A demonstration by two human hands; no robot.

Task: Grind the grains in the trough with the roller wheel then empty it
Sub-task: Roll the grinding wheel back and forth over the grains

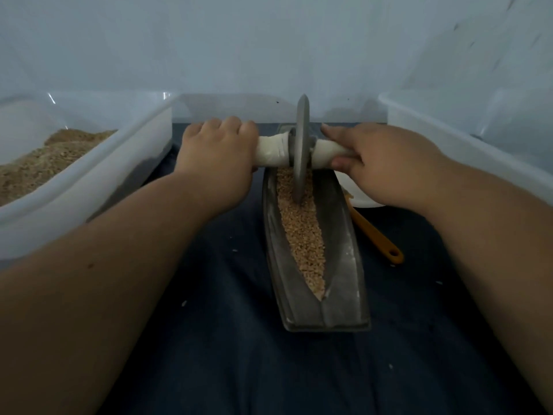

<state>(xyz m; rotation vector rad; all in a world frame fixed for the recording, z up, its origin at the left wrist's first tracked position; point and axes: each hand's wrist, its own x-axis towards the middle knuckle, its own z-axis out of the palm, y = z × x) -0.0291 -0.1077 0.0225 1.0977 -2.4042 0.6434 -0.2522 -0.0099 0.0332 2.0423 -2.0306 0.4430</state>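
Note:
A long grey boat-shaped trough (344, 265) lies on the dark blue cloth, running away from me. Tan grains (302, 232) fill its narrow groove. A grey roller wheel (300, 151) stands upright in the groove near the far end, its rim down in the grains. A white-wrapped axle handle (272, 151) sticks out on both sides of the wheel. My left hand (218, 157) grips the left end of the handle. My right hand (380, 163) holds the right end, thumb underneath and fingers stretched over the top.
A clear plastic bin (89, 175) at the left holds a heap of ground tan meal (45, 157). Another clear bin (466, 139) stands at the right. An orange-handled tool (377, 238) lies right of the trough. A pale wall closes the back.

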